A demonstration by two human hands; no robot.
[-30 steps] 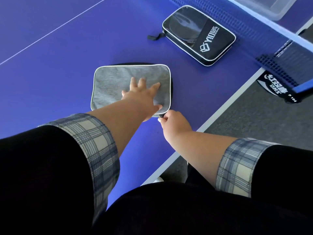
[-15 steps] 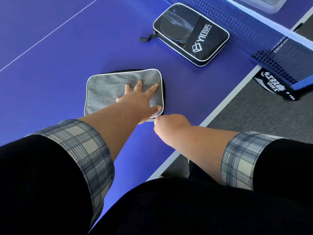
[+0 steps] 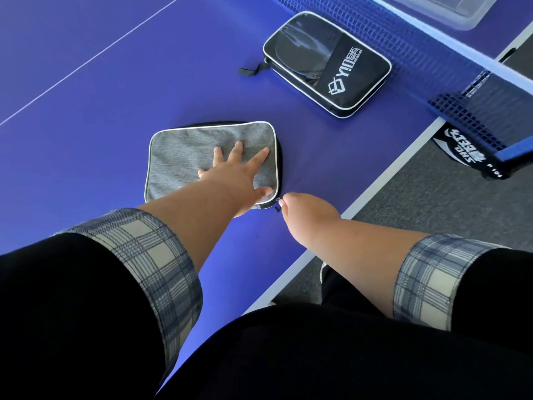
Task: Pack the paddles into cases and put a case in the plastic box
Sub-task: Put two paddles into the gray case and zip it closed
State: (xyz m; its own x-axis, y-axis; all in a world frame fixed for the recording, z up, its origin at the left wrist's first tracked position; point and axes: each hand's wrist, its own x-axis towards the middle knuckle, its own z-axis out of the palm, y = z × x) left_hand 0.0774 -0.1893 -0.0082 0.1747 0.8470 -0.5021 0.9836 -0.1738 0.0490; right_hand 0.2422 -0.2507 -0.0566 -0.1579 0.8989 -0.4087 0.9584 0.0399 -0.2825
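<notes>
A grey paddle case with white piping lies flat on the blue table tennis table. My left hand presses on it with spread, straight fingers. My right hand pinches the zipper pull at the case's near right corner. A black paddle case with a white logo lies farther off by the net, a paddle showing through its clear window. The clear plastic box stands beyond the net at the top right.
The blue net crosses the top right, clamped at the table's edge by a black net post. The table's white-lined right edge runs diagonally beside grey floor. My dark sleeves with plaid cuffs fill the foreground.
My right hand has stayed at the grey case's near right corner, and the zipper pull now shows at its fingertips. My left hand keeps pressing on the case. The camera view has shifted slightly.
</notes>
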